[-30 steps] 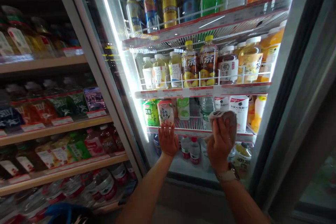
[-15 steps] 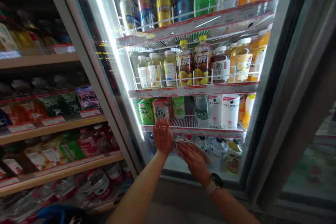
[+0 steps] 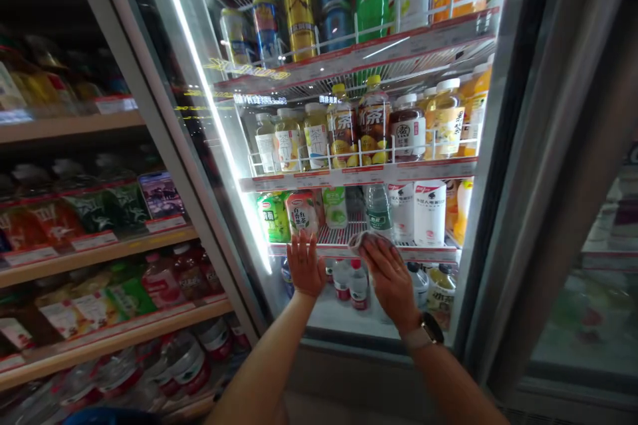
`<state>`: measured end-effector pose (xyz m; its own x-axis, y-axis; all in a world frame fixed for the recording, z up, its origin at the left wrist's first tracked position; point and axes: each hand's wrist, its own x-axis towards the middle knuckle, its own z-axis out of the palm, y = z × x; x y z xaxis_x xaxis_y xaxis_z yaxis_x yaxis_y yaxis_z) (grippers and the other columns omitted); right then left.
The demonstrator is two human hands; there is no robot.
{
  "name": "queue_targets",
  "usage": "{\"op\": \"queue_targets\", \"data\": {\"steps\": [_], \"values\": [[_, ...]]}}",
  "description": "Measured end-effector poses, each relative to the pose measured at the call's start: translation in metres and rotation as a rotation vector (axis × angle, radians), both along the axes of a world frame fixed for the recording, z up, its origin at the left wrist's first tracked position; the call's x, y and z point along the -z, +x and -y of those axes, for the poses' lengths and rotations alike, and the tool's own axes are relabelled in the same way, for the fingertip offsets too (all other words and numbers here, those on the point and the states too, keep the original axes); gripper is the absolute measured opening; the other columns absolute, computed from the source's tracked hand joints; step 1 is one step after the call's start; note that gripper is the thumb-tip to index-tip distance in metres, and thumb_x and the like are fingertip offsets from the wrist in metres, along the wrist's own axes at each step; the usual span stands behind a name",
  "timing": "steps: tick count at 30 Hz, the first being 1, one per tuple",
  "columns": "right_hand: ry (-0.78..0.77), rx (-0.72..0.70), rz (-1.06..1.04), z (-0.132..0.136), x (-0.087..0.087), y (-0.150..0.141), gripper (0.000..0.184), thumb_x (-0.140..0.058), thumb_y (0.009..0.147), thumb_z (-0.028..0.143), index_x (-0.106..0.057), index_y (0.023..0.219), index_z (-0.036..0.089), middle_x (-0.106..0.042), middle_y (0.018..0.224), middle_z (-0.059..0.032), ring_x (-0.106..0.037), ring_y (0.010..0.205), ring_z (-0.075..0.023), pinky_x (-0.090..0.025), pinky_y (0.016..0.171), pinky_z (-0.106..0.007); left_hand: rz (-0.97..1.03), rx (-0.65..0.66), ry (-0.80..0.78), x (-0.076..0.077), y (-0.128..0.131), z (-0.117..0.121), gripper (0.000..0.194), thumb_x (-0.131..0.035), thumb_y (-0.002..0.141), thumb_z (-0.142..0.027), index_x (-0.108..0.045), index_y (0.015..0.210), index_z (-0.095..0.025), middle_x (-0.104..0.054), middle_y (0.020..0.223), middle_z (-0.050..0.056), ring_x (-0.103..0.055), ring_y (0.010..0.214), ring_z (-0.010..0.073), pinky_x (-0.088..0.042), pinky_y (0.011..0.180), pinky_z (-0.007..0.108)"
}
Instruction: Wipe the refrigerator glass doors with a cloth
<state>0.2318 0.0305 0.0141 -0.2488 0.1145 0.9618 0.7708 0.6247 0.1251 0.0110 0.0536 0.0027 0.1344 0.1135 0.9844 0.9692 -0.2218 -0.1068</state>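
My left hand [image 3: 305, 265] lies flat with fingers spread on the glass door [image 3: 279, 166] of a lit drinks fridge, low on the pane. My right hand [image 3: 391, 279] presses a crumpled cloth [image 3: 366, 240] against the same glass, just to the right of the left hand, fingers stretched over it. A watch [image 3: 425, 333] sits on my right wrist. Behind the glass stand rows of bottles [image 3: 349, 126] and cans [image 3: 299, 20] on wire shelves.
The fridge's metal frame [image 3: 503, 166] runs down the right side, and another door [image 3: 588, 246] stands beyond it. To the left is a darker glass door [image 3: 74, 226] with shelves of bottled drinks behind it.
My right hand has swept the cloth across the glass: from up at the right, down to the lower middle, then back up and right. My left hand has stayed flat on the pane.
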Motion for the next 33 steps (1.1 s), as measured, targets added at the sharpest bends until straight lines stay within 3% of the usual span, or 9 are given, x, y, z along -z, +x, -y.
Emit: {"op": "queue_targets", "data": {"steps": [5,10,14,18,23,26,29,33], "values": [[0.062,0.116,-0.365,-0.004,-0.027,0.012,0.063,-0.034,0.094,0.006,-0.029,0.155,0.022,-0.041,0.154,-0.0112,-0.03,0.146,-0.0315,-0.033,0.116,-0.06,0.007,-0.011,-0.038,0.003,-0.001,0.0,0.061,-0.04,0.095,-0.028,-0.023,0.154,-0.019,-0.028,0.159,0.012,-0.017,0.15,0.0271,-0.02,0.122,0.051],[0.045,0.111,-0.392,-0.004,-0.026,-0.004,0.064,-0.033,0.093,0.005,-0.031,0.154,0.023,-0.048,0.149,-0.0094,-0.035,0.144,-0.0306,-0.033,0.116,-0.059,-0.011,-0.024,-0.019,0.002,-0.001,0.002,0.062,-0.04,0.096,-0.028,-0.022,0.154,-0.018,-0.026,0.16,0.012,-0.016,0.15,0.0274,-0.02,0.122,0.05],[0.036,0.068,-0.274,-0.004,-0.009,-0.023,0.065,-0.037,0.092,0.004,-0.032,0.154,0.025,-0.056,0.142,-0.0068,-0.043,0.14,-0.0246,-0.034,0.118,-0.049,-0.011,-0.027,-0.019,0.002,0.0,0.002,0.061,-0.04,0.096,-0.027,-0.022,0.154,-0.017,-0.027,0.16,0.013,-0.015,0.15,0.0282,-0.021,0.122,0.05],[-0.059,-0.015,-0.082,0.001,0.02,-0.034,0.06,-0.038,0.093,0.005,-0.038,0.151,0.023,-0.06,0.138,-0.0071,-0.054,0.131,-0.0201,-0.037,0.118,-0.041,0.0,-0.013,-0.033,0.003,-0.001,0.001,0.061,-0.042,0.096,-0.03,-0.026,0.153,-0.018,-0.03,0.158,0.013,-0.018,0.15,0.0282,-0.02,0.122,0.051],[-0.134,-0.2,0.23,0.01,0.063,-0.038,0.059,-0.034,0.09,-0.001,-0.049,0.144,0.02,-0.063,0.135,-0.0049,-0.054,0.129,-0.0141,-0.045,0.111,-0.033,0.002,-0.012,-0.008,0.002,0.0,0.001,0.06,-0.041,0.096,-0.029,-0.025,0.153,-0.019,-0.027,0.159,0.012,-0.017,0.15,0.0263,-0.02,0.123,0.049],[-0.142,-0.259,0.366,0.011,0.073,-0.033,0.055,-0.034,0.092,0.0,-0.051,0.141,0.019,-0.062,0.136,-0.0037,-0.054,0.129,-0.0129,-0.049,0.107,-0.031,0.002,-0.021,0.014,0.0,0.001,0.001,0.06,-0.039,0.096,-0.027,-0.023,0.154,-0.019,-0.025,0.16,0.012,-0.016,0.15,0.0256,-0.019,0.123,0.049],[-0.15,-0.25,0.403,0.01,0.065,-0.024,0.051,-0.037,0.094,0.003,-0.051,0.141,0.02,-0.061,0.138,-0.0032,-0.053,0.13,-0.0122,-0.049,0.106,-0.031,-0.005,-0.019,0.017,-0.002,0.001,0.001,0.06,-0.038,0.096,-0.026,-0.023,0.154,-0.019,-0.024,0.16,0.012,-0.016,0.15,0.0255,-0.02,0.122,0.048],[-0.071,-0.136,0.299,0.008,0.036,-0.011,0.045,-0.041,0.096,0.006,-0.057,0.135,0.021,-0.063,0.135,-0.0027,-0.052,0.132,-0.0135,-0.041,0.114,-0.033,0.0,-0.002,0.003,-0.001,-0.001,0.001,0.06,-0.039,0.096,-0.026,-0.025,0.154,-0.019,-0.026,0.16,0.012,-0.015,0.15,0.0255,-0.019,0.123,0.048]]}}
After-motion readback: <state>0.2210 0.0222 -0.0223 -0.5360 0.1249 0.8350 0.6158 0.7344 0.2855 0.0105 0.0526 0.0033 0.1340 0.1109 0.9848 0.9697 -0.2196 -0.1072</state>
